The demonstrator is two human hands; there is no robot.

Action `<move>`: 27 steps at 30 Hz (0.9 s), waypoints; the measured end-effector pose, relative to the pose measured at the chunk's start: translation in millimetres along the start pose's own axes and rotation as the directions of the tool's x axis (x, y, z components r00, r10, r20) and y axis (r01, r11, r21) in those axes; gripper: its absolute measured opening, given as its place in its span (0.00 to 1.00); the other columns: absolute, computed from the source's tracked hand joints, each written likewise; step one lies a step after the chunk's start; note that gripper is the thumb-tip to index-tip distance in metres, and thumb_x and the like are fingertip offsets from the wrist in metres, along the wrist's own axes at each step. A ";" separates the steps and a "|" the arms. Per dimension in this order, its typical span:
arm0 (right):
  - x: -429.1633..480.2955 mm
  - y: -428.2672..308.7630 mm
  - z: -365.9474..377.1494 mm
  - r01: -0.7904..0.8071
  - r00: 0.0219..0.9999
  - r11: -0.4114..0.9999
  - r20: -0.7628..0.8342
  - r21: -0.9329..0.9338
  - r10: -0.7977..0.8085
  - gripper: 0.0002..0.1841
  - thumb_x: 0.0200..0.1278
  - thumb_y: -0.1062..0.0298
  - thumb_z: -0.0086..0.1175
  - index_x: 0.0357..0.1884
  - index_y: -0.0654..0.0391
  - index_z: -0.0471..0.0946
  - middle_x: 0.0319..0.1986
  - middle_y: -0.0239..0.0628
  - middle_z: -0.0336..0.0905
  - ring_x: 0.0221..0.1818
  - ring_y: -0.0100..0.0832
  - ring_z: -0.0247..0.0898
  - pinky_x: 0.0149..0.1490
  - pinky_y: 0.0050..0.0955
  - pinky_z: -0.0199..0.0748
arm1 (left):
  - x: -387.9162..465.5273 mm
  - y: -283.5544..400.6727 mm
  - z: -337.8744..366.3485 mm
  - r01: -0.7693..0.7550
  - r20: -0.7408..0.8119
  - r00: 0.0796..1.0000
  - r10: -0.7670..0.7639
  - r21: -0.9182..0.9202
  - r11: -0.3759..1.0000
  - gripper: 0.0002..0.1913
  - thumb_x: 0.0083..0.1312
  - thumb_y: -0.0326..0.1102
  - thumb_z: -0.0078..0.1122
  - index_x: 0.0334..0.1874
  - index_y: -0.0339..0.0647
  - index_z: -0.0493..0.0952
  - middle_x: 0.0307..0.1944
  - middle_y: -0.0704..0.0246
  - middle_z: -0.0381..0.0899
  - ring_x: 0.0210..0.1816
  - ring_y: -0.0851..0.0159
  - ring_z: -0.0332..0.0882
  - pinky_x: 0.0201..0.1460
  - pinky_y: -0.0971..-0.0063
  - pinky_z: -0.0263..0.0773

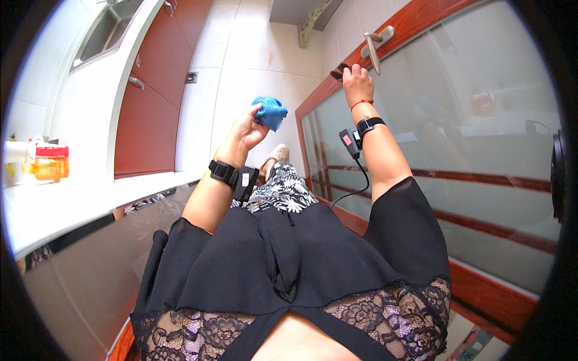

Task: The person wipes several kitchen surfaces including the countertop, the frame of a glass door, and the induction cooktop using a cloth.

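Observation:
A crumpled blue cloth (270, 112) is gripped in my left hand (250, 131), held over the tiled floor with the thumb on its near side. My right hand (358, 84) reaches to the edge of a wood-framed glass door (433, 140), its fingers curled around a small dark brown object (339, 72) against the frame. What that object is cannot be made out. Just beyond the right hand, and apart from it, is the metal door handle (372, 49). Each forearm wears a black strap with a small box; a cable runs from the right one.
To the left, reddish-brown cabinets (156, 113) stand under a white countertop (90, 99) with a metal sink (106, 34). Bottles with orange liquid (52, 164) sit on the counter. A floor drain (192, 77) lies beside the cabinets. Ahead, a green bracket (310, 27) supports a grey panel.

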State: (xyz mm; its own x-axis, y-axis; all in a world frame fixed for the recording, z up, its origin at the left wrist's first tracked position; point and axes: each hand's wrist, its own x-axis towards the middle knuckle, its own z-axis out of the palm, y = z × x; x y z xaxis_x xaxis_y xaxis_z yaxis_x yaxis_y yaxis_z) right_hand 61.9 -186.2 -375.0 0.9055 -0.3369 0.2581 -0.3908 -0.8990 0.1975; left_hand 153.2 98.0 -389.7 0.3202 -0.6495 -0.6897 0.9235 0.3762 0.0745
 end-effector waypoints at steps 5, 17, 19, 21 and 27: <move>-26.1 7.3 38.2 0.075 0.934 0.905 0.348 -0.420 0.084 0.11 0.56 0.64 0.46 0.36 0.49 0.81 0.43 0.29 0.71 0.48 0.31 0.61 0.48 0.34 0.63 | -2.8 -1.4 -4.9 0.008 0.003 1.000 -0.008 0.056 0.998 0.17 0.65 0.33 0.46 0.53 0.33 0.64 0.51 0.59 0.71 0.50 0.59 0.72 0.58 0.65 0.67; -18.2 -36.1 11.2 -0.011 0.969 0.940 0.229 -0.342 0.094 0.12 0.56 0.65 0.45 0.37 0.49 0.80 0.40 0.35 0.76 0.50 0.36 0.63 0.56 0.38 0.56 | 5.7 -0.4 10.8 0.024 0.001 1.000 -0.024 0.091 0.996 0.16 0.64 0.32 0.48 0.53 0.33 0.64 0.49 0.60 0.71 0.50 0.58 0.72 0.57 0.62 0.66; -23.1 -37.6 0.0 0.100 0.940 0.918 0.339 -0.383 0.039 0.13 0.58 0.66 0.43 0.40 0.50 0.80 0.42 0.35 0.75 0.51 0.38 0.62 0.59 0.41 0.50 | 11.5 -4.1 23.9 0.030 -0.005 1.000 -0.030 0.090 0.995 0.17 0.64 0.31 0.48 0.53 0.34 0.63 0.50 0.60 0.71 0.50 0.59 0.72 0.58 0.62 0.66; -28.3 -48.0 1.8 0.121 0.917 0.901 0.394 -0.416 0.059 0.11 0.58 0.65 0.45 0.37 0.50 0.80 0.41 0.34 0.75 0.49 0.34 0.63 0.58 0.38 0.53 | 14.2 -3.7 26.7 -0.012 -0.012 1.000 0.013 0.118 0.993 0.17 0.64 0.30 0.49 0.54 0.34 0.62 0.51 0.61 0.70 0.50 0.60 0.72 0.58 0.63 0.66; -22.3 -78.9 -5.1 0.208 0.888 0.895 0.459 -0.394 -0.004 0.11 0.59 0.65 0.44 0.37 0.46 0.80 0.39 0.32 0.74 0.49 0.33 0.62 0.53 0.36 0.54 | 24.5 16.0 16.4 0.039 0.026 0.999 -0.041 0.050 0.998 0.19 0.63 0.30 0.50 0.55 0.36 0.60 0.54 0.62 0.66 0.51 0.61 0.71 0.59 0.65 0.66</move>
State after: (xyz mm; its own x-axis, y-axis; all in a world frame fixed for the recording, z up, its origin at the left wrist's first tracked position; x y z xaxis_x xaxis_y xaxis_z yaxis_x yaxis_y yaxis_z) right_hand 71.7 -106.4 -391.6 0.8821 -0.4240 -0.2055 -0.2268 -0.7644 0.6035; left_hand 179.3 77.2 -393.6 0.2879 -0.6810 -0.6733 0.9447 0.3172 0.0831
